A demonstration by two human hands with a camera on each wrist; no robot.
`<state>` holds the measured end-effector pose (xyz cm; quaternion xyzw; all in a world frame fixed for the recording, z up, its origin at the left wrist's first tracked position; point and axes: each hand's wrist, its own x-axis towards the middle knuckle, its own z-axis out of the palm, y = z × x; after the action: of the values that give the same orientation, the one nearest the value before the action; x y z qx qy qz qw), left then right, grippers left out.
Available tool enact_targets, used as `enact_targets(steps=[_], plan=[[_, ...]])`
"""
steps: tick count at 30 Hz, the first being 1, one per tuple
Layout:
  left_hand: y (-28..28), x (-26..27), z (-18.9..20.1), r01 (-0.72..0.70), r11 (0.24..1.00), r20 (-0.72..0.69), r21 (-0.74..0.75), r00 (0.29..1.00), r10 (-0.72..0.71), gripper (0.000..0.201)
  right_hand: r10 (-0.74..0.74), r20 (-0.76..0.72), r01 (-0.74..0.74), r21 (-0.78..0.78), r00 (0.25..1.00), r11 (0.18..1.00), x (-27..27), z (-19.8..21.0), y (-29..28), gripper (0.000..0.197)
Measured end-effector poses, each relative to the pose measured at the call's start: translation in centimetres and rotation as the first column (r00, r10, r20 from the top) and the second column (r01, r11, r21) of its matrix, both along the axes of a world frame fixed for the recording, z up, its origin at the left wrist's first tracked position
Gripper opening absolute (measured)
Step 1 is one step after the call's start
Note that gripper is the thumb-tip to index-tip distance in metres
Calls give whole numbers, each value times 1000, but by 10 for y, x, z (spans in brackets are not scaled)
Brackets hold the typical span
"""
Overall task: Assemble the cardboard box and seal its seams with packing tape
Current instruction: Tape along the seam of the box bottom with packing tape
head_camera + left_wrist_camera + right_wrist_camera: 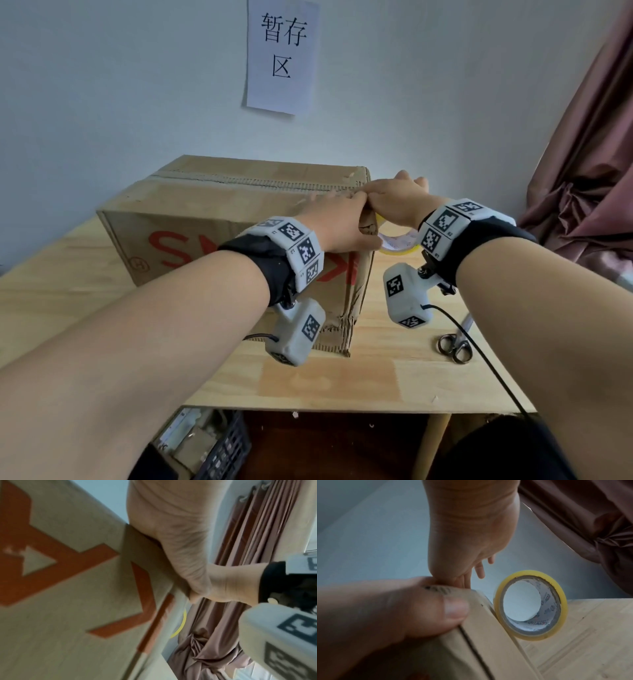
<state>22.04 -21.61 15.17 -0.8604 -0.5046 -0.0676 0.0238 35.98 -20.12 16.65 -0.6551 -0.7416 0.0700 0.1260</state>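
A brown cardboard box (212, 205) with red print lies closed on the wooden table (376, 380). Its top seam runs left to right. My left hand (342, 219) clamps the box's top right edge: its fingers lie on top, and its thumb (419, 608) presses on the end face. My right hand (394, 202) rests beside it on the same edge, with straight fingers (479, 569) holding nothing. A yellow-rimmed roll of packing tape (397, 251) sits against the box's right end, just under my hands. I cannot tell whether it hangs or stands.
Scissors (454, 344) lie on the table at the right, near my right forearm. A pink curtain (582, 171) hangs at the far right. A paper sign (282, 54) is on the wall behind. A dark crate (212, 442) stands under the table.
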Motion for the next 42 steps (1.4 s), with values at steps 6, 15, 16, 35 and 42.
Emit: enact_targets(steps=[6, 15, 16, 35, 42], plan=[[-15, -21, 11, 169, 977, 167, -131, 975, -146, 57, -23, -23, 26, 110, 999, 994, 14, -2, -18, 50], [-17, -67, 20, 180, 962, 42, -206, 984, -175, 76, 150, -80, -136, 155, 985, 978, -4, -2, -18, 40], [-14, -73, 20, 156, 969, -16, -194, 987, -162, 78, 164, -84, -149, 159, 983, 976, -7, -2, -18, 40], [55, -80, -14, 51, 984, 249, 168, 964, -92, 39, 268, -198, -225, 215, 943, 950, -26, -29, 29, 32], [70, -81, -10, 102, 976, 203, 191, 969, -140, 38, 173, -482, 18, 367, 859, 930, -31, -32, 26, 12]])
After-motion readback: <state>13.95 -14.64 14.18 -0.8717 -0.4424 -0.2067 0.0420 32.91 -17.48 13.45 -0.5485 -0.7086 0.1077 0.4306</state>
